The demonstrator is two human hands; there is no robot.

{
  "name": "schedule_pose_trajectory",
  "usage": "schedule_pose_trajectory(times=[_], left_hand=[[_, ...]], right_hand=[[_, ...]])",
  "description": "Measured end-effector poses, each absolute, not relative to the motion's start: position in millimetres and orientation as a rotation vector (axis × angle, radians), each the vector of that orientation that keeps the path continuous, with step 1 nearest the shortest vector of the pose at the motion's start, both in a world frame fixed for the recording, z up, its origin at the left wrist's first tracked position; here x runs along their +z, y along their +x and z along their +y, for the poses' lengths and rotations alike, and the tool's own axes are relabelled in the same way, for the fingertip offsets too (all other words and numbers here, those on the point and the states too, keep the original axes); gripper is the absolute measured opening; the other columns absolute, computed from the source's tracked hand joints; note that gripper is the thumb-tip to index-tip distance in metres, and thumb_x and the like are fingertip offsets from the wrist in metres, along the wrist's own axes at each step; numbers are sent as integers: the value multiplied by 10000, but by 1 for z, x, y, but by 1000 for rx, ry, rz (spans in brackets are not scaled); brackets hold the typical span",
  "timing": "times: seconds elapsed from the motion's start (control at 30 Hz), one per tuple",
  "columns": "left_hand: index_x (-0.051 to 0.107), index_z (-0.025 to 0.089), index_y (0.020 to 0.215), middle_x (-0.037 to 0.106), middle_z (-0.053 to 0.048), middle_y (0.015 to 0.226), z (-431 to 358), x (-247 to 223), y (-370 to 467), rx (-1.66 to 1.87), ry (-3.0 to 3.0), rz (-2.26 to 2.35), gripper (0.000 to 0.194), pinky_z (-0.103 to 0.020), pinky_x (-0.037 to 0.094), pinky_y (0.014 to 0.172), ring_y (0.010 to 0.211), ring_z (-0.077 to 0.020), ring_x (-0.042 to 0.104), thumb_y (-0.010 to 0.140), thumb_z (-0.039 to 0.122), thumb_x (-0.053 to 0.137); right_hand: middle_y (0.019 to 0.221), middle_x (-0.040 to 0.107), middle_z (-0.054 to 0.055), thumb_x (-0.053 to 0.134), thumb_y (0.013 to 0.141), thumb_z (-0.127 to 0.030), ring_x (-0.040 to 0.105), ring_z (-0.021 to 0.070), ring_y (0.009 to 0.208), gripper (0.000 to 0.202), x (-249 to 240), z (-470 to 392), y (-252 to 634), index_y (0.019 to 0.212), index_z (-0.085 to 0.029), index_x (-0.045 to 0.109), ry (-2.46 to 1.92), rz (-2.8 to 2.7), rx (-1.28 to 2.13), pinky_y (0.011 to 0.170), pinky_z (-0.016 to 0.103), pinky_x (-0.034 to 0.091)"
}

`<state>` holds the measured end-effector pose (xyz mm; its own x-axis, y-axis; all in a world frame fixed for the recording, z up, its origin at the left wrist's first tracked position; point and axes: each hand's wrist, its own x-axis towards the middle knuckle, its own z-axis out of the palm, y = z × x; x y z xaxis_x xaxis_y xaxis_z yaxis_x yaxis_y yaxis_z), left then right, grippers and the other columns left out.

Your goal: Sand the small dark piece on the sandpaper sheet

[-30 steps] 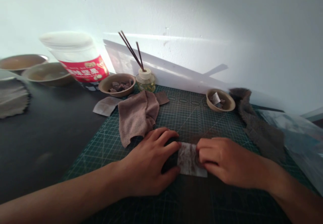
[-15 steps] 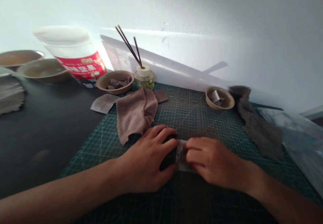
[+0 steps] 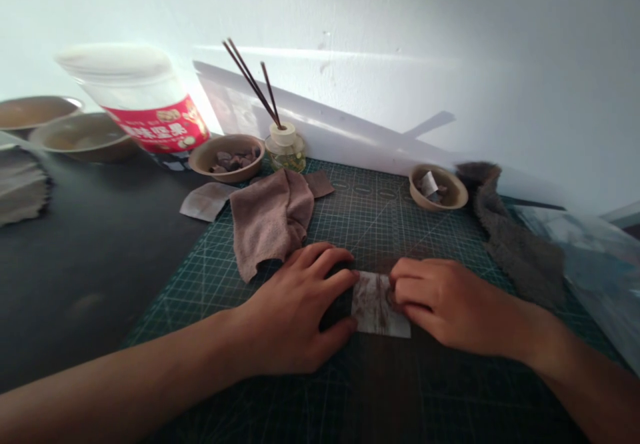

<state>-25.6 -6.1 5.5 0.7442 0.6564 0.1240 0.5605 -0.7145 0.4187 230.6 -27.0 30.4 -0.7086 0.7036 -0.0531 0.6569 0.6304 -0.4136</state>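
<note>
A small pale sheet with brown smears (image 3: 376, 305) lies flat on the green cutting mat (image 3: 350, 217). My left hand (image 3: 295, 314) presses down at the sheet's left edge, thumb and fingers spread over a dark object that is mostly hidden beneath it. My right hand (image 3: 443, 301) rests on the sheet's right side with the fingers curled, their tips on the paper. What lies under those fingers is hidden.
A brown cloth (image 3: 273, 221) lies crumpled just beyond my left hand. Behind it stand a bowl of brown pieces (image 3: 227, 157), a reed diffuser (image 3: 285, 151) and a red-labelled jar (image 3: 140, 107). A small bowl (image 3: 439, 188) and a dark grey cloth (image 3: 515, 244) sit right.
My right hand slid left over the sheet, covering most of it, then drew back right so the sheet shows again. My left hand stayed in place.
</note>
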Motion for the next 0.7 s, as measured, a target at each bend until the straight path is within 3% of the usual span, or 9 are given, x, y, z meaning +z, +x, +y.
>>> schedule_pose_trajectory(times=[0.1, 0.23, 0.4, 0.57, 0.7], left_hand=[[612, 230, 1271, 556, -102, 1401, -6, 6, -25, 392, 2588, 926, 447, -585, 439, 1090, 1334, -369, 452, 847, 354, 677], [603, 242, 1289, 557, -99, 1401, -6, 6, -25, 386, 2597, 933, 453, -591, 430, 1095, 1338, -369, 450, 854, 347, 670], [608, 242, 1276, 552, -91, 1398, -6, 4, -25, 402, 2596, 929, 441, -581, 431, 1096, 1336, -364, 450, 854, 357, 667], [598, 249, 1297, 543, -91, 1415, -6, 5, -25, 368, 2595, 943, 453, -582, 424, 1102, 1348, -363, 439, 859, 348, 656], [596, 249, 1296, 546, -87, 1411, -7, 5, -25, 379, 2592, 929, 446, -580, 421, 1104, 1343, -357, 439, 866, 355, 652]], right_hand=[[937, 641, -11, 624, 919, -109, 595, 151, 824, 124, 30, -32, 226, 848, -211, 617, -962, -2792, 666, 733, 291, 418], [986, 650, 24, 577, 948, -100, 604, 171, 881, 148, 29, -25, 227, 863, -201, 643, -1121, -2662, 502, 789, 307, 436], [909, 639, -15, 621, 926, -107, 594, 143, 810, 142, 33, -25, 229, 825, -208, 621, -993, -2809, 674, 737, 286, 421], [981, 643, 20, 574, 953, -89, 604, 170, 889, 149, 28, -21, 227, 856, -192, 621, -1121, -2639, 516, 800, 303, 432], [918, 632, -10, 597, 946, -97, 594, 138, 816, 163, 33, -22, 231, 818, -197, 603, -1042, -2739, 753, 736, 268, 427]])
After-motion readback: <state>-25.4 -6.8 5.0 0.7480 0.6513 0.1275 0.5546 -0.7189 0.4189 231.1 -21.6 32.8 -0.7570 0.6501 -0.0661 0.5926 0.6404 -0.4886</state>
